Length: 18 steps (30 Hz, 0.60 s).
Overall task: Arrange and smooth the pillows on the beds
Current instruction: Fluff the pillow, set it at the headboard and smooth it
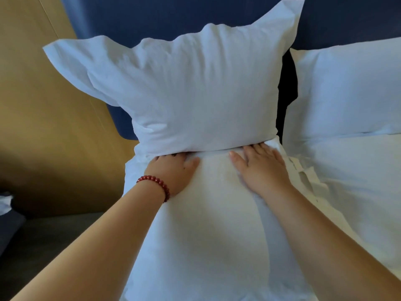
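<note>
Both palms lie flat on the lower pillow [208, 213], left hand [173, 172] and right hand [262, 168] side by side, fingers [258, 149] spread wide and gripping nothing, their tips tucked under the bottom edge of the upright pillow [195, 94]. That one leans against the blue headboard [152, 18] just beyond the fingers. To do this well, I'd press evenly and sweep outward from the middle so creases run off the edges, without nudging the standing pillow askew. I count four pillows: this stacked pair, and a second pair [351, 94] off beside the right fingers. One red bead bracelet [155, 184] circles the left wrist.
</note>
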Available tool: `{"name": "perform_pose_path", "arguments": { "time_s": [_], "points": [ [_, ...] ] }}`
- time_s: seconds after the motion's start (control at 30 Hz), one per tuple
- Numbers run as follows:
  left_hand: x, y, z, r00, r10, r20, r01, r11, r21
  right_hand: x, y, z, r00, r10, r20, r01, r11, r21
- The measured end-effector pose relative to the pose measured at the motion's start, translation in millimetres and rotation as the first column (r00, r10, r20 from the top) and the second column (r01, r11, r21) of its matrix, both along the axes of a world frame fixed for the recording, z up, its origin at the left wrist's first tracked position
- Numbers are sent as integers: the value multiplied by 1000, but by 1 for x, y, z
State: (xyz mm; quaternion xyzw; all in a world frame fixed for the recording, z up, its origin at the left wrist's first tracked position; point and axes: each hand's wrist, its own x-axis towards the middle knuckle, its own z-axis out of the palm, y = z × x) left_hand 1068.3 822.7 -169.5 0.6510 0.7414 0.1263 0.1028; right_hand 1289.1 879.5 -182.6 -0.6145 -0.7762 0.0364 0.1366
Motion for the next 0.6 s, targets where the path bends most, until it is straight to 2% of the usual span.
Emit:
{"name": "perform_pose_path", "arguments": {
  "time_s": [0.03,0.1,0.17,0.23,0.3,0.33,0.37,0.4,0.47,0.53,0.6],
  "points": [
    [10,-6,4,999,-42,4,42,999,28,-5,-10,4,998,14,-68,-11,999,45],
    [30,-24,5,979,-202,17,200,976,88,-9,-35,10,964,200,-175,-181,976,121],
    [31,-40,-6,962,-271,-41,273,959,71,2,-52,4,929,360,-85,-356,932,58],
    [11,-45,-15,988,-132,-79,136,990,42,32,-38,-9,964,259,-51,-260,965,-16],
    [-7,-44,-15,996,42,-84,-43,999,-2,63,-14,-12,991,3,-135,-23,989,-145],
    [-9,-44,-12,993,77,-87,-78,997,-8,72,-8,-11,982,-84,-169,49,978,-202],
    [-5,-43,-8,994,66,-92,-65,998,15,72,-8,-10,978,-96,-184,63,982,-179],
    [7,-43,-2,996,18,-86,-13,998,54,66,-12,-8,979,-34,-200,16,996,-91],
    [41,-42,6,984,-147,-103,157,982,102,44,-32,-3,959,205,-195,-192,978,86],
    [63,-40,3,951,-262,-163,279,957,86,37,-33,-7,946,298,-126,-294,955,48],
    [58,-30,-1,958,-219,-185,232,972,47,59,-4,-14,978,118,-171,-139,983,-119]
  ]
}}
